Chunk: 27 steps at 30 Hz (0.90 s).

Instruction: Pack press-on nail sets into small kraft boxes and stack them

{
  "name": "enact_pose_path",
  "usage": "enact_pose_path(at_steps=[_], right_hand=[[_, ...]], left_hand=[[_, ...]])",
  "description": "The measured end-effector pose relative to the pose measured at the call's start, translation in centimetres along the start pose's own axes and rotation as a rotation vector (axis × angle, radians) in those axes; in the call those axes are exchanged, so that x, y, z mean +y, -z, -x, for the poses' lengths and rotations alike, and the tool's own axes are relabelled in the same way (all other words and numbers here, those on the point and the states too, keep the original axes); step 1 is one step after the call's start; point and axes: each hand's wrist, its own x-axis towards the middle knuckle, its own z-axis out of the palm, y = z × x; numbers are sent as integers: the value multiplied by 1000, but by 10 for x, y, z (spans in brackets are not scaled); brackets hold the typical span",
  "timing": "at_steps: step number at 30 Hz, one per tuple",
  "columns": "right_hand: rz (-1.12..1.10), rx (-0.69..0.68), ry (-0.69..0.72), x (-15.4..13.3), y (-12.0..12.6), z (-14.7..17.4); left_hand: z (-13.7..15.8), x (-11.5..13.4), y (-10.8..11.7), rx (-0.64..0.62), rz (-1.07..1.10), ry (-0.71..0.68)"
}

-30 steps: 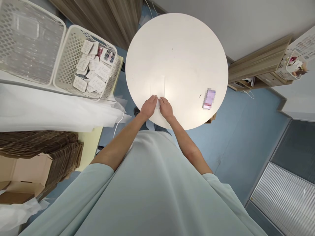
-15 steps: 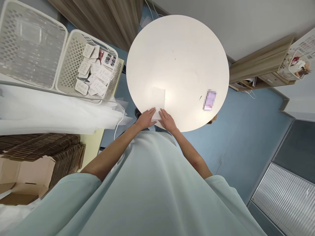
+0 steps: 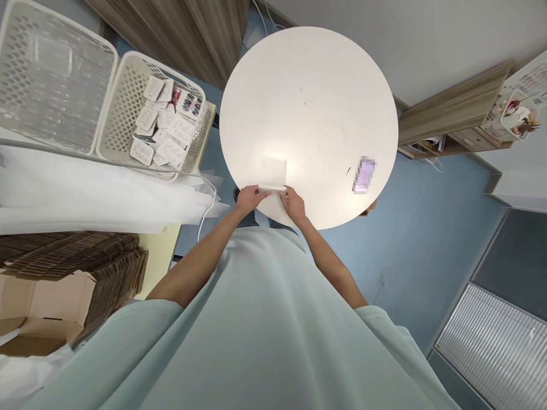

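A thin white packing sheet [image 3: 273, 168] lies on the round white table [image 3: 316, 131], close to its near edge. Its near end is folded over and lifted into a thick band. My left hand [image 3: 251, 199] grips the left end of that fold, fingers on top and thumb along the near side. At the right end, my right hand [image 3: 293, 204] pinches the fold in the same way. Whether anything is wrapped inside the fold, I cannot tell.
A blurred purple item [image 3: 364, 175] lies on the table's right side. To the left stand a basket of carded items [image 3: 106, 131], a basket of clear plastic packs [image 3: 8, 85], white sheets [image 3: 98, 193] with a cable across, and flattened cardboard boxes [image 3: 115, 273].
Both hands were lying flat on the sheet's near end. Now they hold that end raised as a fold, and less of the sheet lies flat.
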Motion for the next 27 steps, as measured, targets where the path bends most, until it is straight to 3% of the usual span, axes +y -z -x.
enact_pose_path(at_steps=[8,10,13,16,24,27], right_hand=[[-59,87,-129,-11,3,-32],[-9,112,-46,-15,6,-34],[104,45,143,-20,9,-33],[143,-13,219,-22,9,-28],[147,-3,133,-38,-10,1],[107,28,66,-42,-10,7]], left_hand=[[-23,10,-12,124,22,142],[-22,12,-14,125,19,149],[-17,14,-13,130,23,157],[-10,12,-9,148,47,166],[24,-10,-1,200,238,246],[32,-14,-4,138,353,299]])
